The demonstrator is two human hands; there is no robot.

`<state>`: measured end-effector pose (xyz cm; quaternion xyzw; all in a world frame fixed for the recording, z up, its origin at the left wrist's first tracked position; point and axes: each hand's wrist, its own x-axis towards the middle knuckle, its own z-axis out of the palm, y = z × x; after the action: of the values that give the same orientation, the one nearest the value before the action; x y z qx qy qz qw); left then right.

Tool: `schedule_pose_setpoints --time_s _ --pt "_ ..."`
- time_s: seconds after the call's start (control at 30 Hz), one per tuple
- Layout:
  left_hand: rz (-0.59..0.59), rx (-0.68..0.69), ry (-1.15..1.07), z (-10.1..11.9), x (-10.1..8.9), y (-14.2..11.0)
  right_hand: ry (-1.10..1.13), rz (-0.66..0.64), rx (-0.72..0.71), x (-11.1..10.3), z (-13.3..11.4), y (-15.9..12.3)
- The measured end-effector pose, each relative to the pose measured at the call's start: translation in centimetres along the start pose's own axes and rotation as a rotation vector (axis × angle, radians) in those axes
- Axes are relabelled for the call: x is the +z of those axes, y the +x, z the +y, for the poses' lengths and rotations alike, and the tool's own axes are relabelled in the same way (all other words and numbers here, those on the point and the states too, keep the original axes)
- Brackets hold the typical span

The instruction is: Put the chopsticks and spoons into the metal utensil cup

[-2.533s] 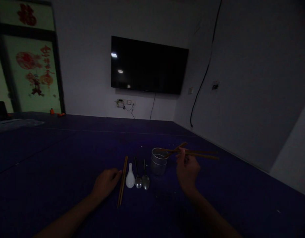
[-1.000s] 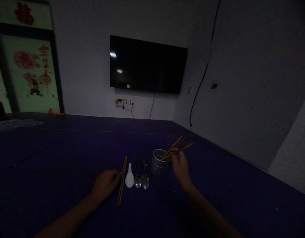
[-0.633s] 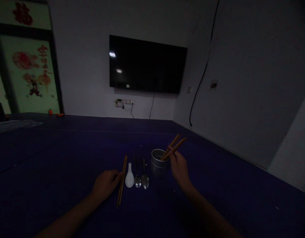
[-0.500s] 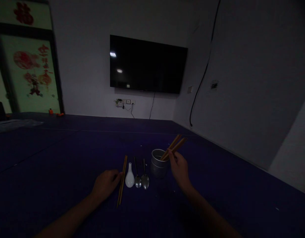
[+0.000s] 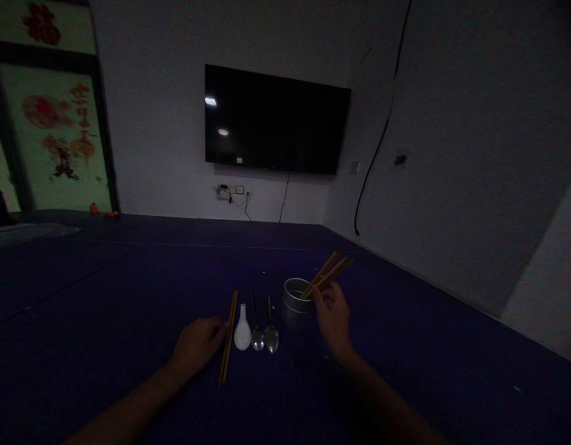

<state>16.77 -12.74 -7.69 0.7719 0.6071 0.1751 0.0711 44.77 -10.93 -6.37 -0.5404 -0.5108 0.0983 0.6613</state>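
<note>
My right hand (image 5: 333,315) is at the rim of a grey metal cup (image 5: 296,313), its fingers closed on wooden chopsticks (image 5: 332,275). Their lower ends are inside the cup and they lean out to the right. My left hand (image 5: 198,341) rests on the dark blue surface, fingers stretched toward a pair of wooden chopsticks (image 5: 228,340) lying there, the fingertips against them. Between that pair and the cup lie a white soup spoon (image 5: 242,334) and two metal spoons, a smaller one (image 5: 258,339) and a larger one (image 5: 271,339), side by side.
The dark blue surface (image 5: 141,290) stretches back to the wall. A black television (image 5: 276,120) hangs there above sockets and cables. At the right, a black cable (image 5: 376,157) runs down the wall. Small orange objects (image 5: 94,209) and clear plastic (image 5: 39,232) are at the far left.
My right hand's fingers have shifted slightly on the chopsticks, whose tops lean a little further right. My left hand and the laid-out spoons stay in place.
</note>
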Motion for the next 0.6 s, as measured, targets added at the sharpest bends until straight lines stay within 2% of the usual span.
schedule_pose_setpoints --time_s 0.4,0.6 --pt "-0.036 -0.029 0.061 0.4 -0.4 -0.1 0.108 0.145 0.003 -0.3 -1.4 -0.4" --pt "-0.017 -0.015 0.061 0.2 -0.1 0.0 0.141 0.354 -0.075 -0.8 -3.2 -0.6"
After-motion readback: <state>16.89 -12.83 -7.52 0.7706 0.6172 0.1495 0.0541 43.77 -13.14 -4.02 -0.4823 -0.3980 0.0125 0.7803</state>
